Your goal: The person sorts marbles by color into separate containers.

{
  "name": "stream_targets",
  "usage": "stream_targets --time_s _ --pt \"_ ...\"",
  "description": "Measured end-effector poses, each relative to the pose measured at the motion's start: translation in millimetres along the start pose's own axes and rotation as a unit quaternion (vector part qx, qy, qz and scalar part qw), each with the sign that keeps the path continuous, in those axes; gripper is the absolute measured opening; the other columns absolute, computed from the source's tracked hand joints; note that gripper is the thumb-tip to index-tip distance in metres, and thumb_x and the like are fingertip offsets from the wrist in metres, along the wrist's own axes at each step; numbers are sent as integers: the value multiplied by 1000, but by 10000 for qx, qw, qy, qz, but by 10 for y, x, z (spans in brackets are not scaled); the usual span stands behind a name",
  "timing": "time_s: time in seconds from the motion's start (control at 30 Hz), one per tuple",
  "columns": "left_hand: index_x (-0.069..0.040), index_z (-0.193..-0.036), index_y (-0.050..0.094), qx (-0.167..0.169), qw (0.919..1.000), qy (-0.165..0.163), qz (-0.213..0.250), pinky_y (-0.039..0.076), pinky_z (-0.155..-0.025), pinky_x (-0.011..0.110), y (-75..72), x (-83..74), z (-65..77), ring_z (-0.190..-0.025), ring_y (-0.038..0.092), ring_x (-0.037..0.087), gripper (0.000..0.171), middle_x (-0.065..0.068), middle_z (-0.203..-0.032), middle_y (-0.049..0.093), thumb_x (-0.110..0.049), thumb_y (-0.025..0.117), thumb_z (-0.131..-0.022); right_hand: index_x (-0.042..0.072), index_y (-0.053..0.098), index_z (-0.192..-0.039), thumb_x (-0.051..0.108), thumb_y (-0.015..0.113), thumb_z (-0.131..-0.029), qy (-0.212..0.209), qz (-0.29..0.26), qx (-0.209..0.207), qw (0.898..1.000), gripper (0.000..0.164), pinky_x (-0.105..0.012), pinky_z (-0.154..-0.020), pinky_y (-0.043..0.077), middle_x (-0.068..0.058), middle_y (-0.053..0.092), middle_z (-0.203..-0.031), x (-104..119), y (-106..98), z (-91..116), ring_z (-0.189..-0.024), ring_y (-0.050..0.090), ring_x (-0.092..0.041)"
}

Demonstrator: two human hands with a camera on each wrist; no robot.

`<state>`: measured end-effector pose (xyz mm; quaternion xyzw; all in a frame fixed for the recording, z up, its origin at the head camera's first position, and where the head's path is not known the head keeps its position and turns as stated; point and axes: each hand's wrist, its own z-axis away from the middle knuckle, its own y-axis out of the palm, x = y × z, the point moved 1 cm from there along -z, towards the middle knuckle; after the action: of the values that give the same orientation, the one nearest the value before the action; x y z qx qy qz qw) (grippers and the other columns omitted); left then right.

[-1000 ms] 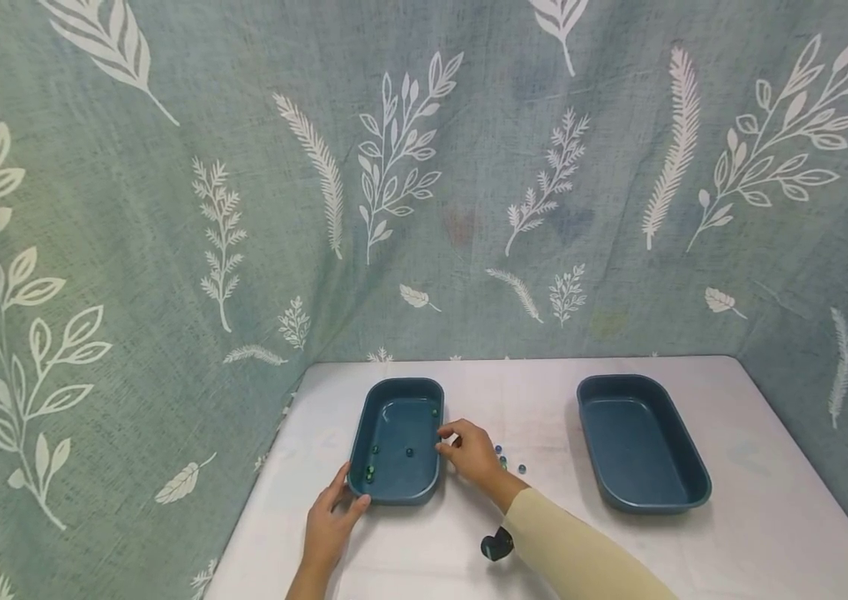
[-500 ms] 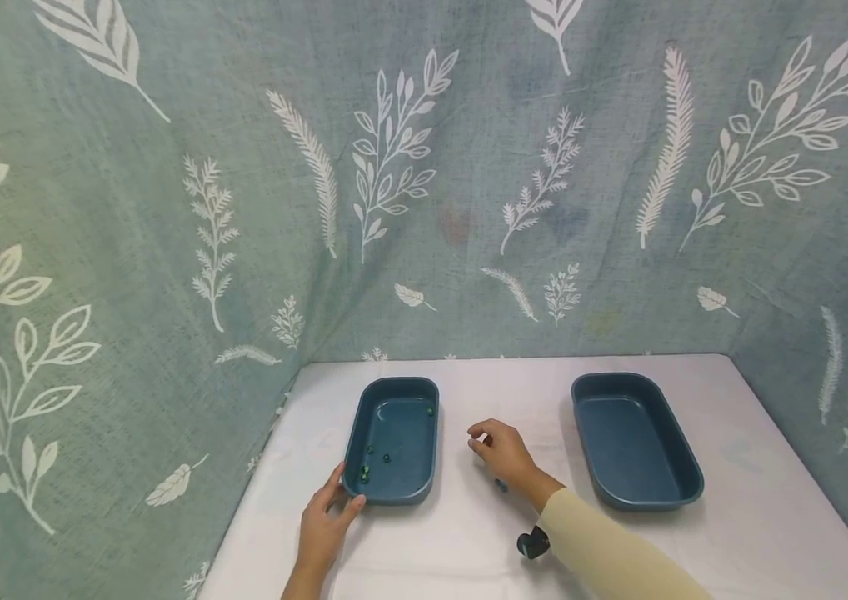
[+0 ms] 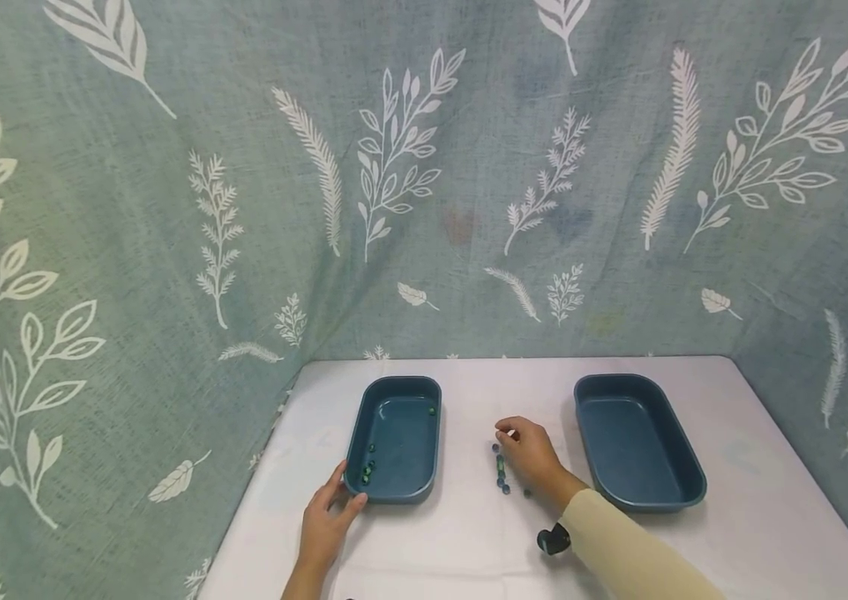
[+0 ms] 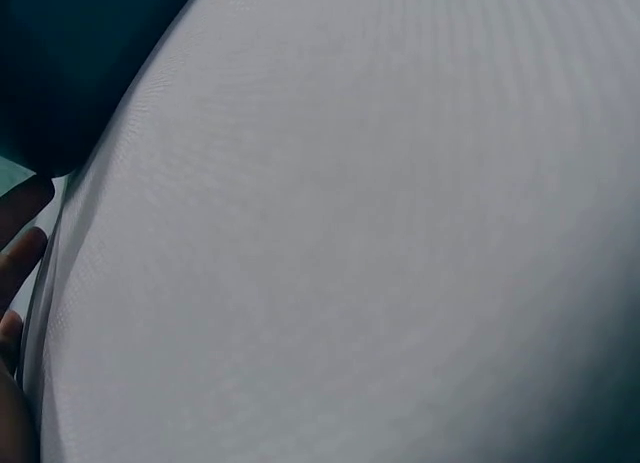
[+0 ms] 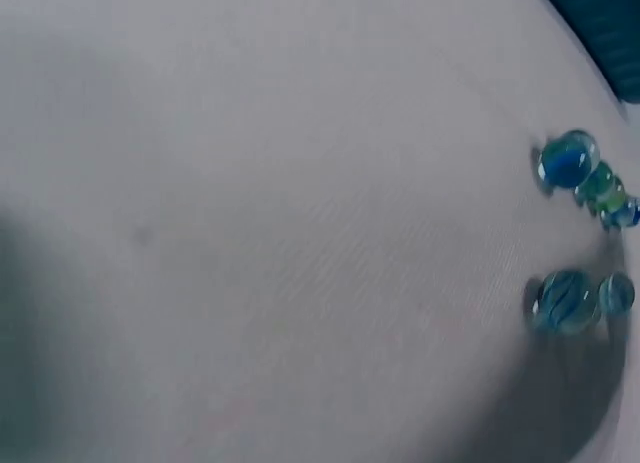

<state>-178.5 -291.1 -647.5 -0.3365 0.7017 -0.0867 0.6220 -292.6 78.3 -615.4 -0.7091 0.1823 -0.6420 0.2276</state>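
In the head view, my left hand (image 3: 326, 521) rests at the near left corner of the left blue tray (image 3: 401, 500), fingers along its side and thumb at its front edge. Several green and blue glass marbles (image 3: 366, 477) lie inside that tray, most near its left side, with one green marble (image 3: 431, 411) at the far right. My right hand (image 3: 532, 450) is between the two trays, beside a short row of marbles (image 3: 501, 467) on the white cloth. A gap shows between its thumb and index finger. The right wrist view shows blue and green marbles (image 5: 568, 161) close up.
A second blue tray (image 3: 637, 450) stands to the right of my right forearm. White cloth covers the table (image 3: 424, 554). A leaf-patterned curtain (image 3: 424, 317) hangs behind it and at both sides. A dark round device (image 3: 553, 540) sits at my right wrist.
My right hand has moved right, from the left tray's edge to the marbles on the cloth. One marble in that tray has rolled left toward the others. My left hand stays at the corner.
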Motion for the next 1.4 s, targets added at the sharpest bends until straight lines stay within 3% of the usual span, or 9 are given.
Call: stream_targets --time_s 0.17,0.5,0.73,1.13,1.4 --pt "-32 -142 51 -18 10000 -14 -77 42 -101 51 0 18 -8 -115 56 27 68 6 -111 67 -38 81 -80 13 71 -103 15 69 -92 -17 241 -33 9997 12 -29 -68 50 7 63 -88 -84 -36 71 -78 54 -13" --pt "-35 -142 50 8 9999 10 -138 41 -101 53 -4 54 -15 -116 56 28 69 5 -112 68 -41 80 -80 18 73 -93 22 76 -85 -633 804 -23 9947 9 -35 -75 50 10 62 -87 -245 56 253 -83 55 -10" --pt "-35 -141 51 -20 10000 12 -56 44 -99 49 -3 36 -13 -115 56 26 69 5 -114 67 -39 81 -79 20 73 -92 24 79 -83 -424 912 3 9949 11 -34 -80 50 11 61 -88 -225 119 272 -87 56 -11" --pt "-27 -143 51 -42 9999 89 -95 41 -102 51 -27 -40 -2 -120 53 30 71 8 -115 68 -39 81 -80 17 72 -92 20 78 -82 -496 881 -109 9948 12 -32 -70 47 13 59 -80 -206 154 248 -77 51 -10" --pt "-31 -143 51 55 9999 -2 -105 43 -100 51 -30 -30 18 -121 53 30 70 8 -122 65 -41 80 -80 17 72 -92 20 77 -83 -494 891 -60 9948 11 -34 -72 48 11 57 -79 -215 134 229 -75 52 -10"
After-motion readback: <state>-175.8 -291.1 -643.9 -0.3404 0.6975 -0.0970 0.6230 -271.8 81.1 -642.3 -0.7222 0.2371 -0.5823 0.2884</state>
